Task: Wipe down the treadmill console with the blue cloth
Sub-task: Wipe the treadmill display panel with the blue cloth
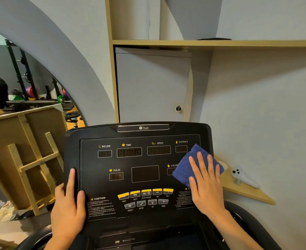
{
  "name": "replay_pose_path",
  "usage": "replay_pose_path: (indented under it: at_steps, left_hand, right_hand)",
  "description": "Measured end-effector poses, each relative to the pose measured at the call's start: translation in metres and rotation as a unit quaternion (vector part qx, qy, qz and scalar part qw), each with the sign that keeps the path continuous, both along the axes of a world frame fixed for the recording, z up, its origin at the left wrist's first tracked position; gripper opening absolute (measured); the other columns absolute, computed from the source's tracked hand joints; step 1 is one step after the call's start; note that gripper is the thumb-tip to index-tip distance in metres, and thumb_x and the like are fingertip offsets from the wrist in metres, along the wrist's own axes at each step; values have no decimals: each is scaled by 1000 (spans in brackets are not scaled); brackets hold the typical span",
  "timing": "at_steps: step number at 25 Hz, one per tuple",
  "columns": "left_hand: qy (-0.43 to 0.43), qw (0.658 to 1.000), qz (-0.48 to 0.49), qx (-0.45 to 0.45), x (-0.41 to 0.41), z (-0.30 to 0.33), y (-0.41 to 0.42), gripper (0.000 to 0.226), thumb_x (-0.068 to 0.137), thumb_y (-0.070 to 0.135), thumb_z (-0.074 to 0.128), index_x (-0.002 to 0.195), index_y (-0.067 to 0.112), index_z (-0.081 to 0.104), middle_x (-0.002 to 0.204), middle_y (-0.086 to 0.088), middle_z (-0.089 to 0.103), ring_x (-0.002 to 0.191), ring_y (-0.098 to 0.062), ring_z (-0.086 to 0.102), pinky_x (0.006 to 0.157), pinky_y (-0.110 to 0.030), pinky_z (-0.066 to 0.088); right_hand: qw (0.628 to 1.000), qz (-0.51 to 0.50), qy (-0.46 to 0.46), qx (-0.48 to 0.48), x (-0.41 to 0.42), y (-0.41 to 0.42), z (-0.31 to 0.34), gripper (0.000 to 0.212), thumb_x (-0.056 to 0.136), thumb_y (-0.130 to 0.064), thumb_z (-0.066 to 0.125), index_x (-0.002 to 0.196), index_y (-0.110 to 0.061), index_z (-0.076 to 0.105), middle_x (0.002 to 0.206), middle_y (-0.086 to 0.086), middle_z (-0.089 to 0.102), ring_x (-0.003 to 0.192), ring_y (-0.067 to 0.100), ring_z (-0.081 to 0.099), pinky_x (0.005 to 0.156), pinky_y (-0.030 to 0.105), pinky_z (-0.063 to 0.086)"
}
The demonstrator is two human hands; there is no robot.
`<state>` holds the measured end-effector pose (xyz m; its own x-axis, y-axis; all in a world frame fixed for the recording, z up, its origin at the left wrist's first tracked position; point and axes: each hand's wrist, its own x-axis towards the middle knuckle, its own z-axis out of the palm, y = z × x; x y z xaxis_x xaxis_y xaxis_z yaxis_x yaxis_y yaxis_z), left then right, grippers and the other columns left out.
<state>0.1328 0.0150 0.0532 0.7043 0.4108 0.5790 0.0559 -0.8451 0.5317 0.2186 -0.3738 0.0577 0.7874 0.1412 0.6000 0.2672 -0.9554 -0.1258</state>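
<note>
Pressed flat under the right hand (205,179), fingers straight and slightly spread: blue cloth (191,165) on the console (139,177), over its right side; gripping the console's left edge, the left hand (68,204), thumb on the face. Just right of the cloth hand, a wooden shelf (245,192).

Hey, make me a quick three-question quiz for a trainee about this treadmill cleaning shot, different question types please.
1. True or false: the right hand presses the blue cloth flat on the console with straight fingers.
2. Which display label does the cloth partly cover: A) PULSE B) CALORIES C) INCLINE?
3. Fill in: the left hand grips the console's ____ edge.

Key: 1 true; 2 B; 3 left.
</note>
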Motion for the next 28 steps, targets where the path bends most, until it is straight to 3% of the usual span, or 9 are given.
replay_pose_path:
  at_steps: [8, 13, 21, 28]
  left_hand:
    - [-6, 1000, -12, -14, 1, 0, 2, 64, 92, 44, 31, 150, 45, 6, 131, -24, 43, 92, -40, 60, 72, -50, 53]
    - [-9, 999, -24, -20, 4, -2, 4, 64, 92, 44, 32, 151, 43, 7, 129, -23, 44, 81, -30, 60, 62, -38, 48]
    - [-13, 999, -37, -29, 6, -6, 6, 61, 97, 40, 33, 152, 42, 6, 125, -18, 45, 67, -8, 46, 52, -18, 35]
    - [-16, 999, -29, -36, 7, -8, 7, 62, 95, 45, 31, 150, 46, 3, 133, -19, 44, 74, -7, 47, 56, -20, 38]
  right_hand:
    - [998, -38, -43, 13, 46, 22, 65, 61, 103, -45, 12, 160, -26, 7, 169, 4, 2, 154, 31, -2, 120, 61, 14]
    - [996, -68, -55, 20, 59, 43, 80, 63, 102, -45, 14, 161, -25, 4, 169, 5, 0, 154, 34, -4, 119, 64, 10]
    - [997, -34, -69, 19, 57, 98, 91, 64, 101, -45, 16, 161, -26, 5, 169, 6, 1, 153, 38, -3, 119, 65, 7]
    - [997, -22, -72, 14, 53, 128, 94, 65, 100, -45, 15, 161, -25, 6, 169, 8, 2, 153, 39, -4, 119, 66, 6]
